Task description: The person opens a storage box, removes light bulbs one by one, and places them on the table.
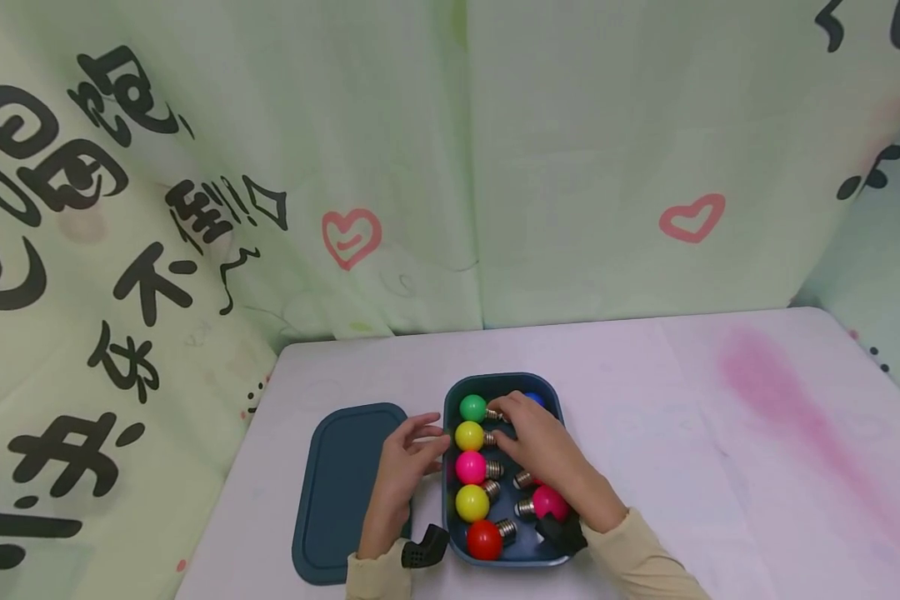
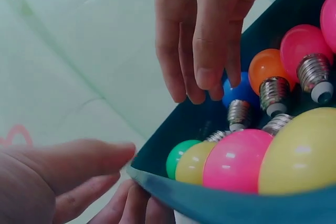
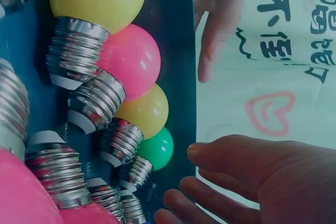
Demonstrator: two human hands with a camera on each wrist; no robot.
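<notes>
A dark blue rectangular container (image 1: 527,546) holds two columns of coloured light bulbs with silver screw bases. Down its left side run a green bulb (image 1: 472,407), a yellow bulb (image 1: 468,436), a pink bulb (image 1: 471,467), another yellow one (image 1: 472,503) and a red bulb (image 1: 485,540). The right column has a blue bulb (image 2: 241,92), an orange bulb (image 2: 269,69) and pink ones (image 2: 304,48), partly hidden by my right hand in the head view. My right hand (image 1: 543,442) hovers over the container's far part, fingers loosely bent and holding nothing. At the left rim rests my left hand (image 1: 399,471), fingers relaxed.
A dark blue lid (image 1: 337,492) lies flat left of the container, partly under my left forearm. The white table (image 1: 667,467) carries a pink stain at right. Printed curtains (image 1: 570,167) hang behind the table and along its sides.
</notes>
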